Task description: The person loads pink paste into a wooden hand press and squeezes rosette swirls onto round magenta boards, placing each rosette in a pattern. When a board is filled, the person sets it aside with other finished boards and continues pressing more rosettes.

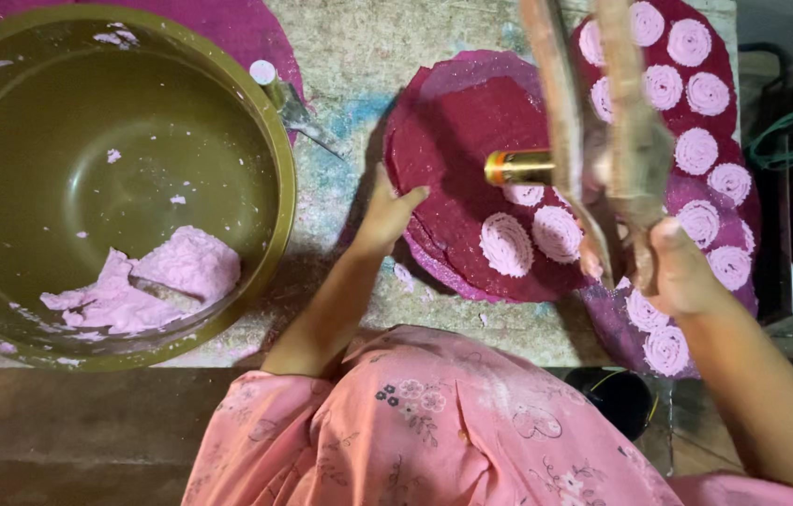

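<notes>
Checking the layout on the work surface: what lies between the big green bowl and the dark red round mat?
In the head view, a small metal tool with a round white end lies between the green bowl and the dark red mat, on the bare speckled surface.

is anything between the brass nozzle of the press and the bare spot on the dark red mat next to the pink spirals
Nothing visible does. The brass nozzle of the wooden press hangs over bare dark red mat, just above the pink spirals. The left hand rests at the mat's edge, clear of that spot.
</notes>
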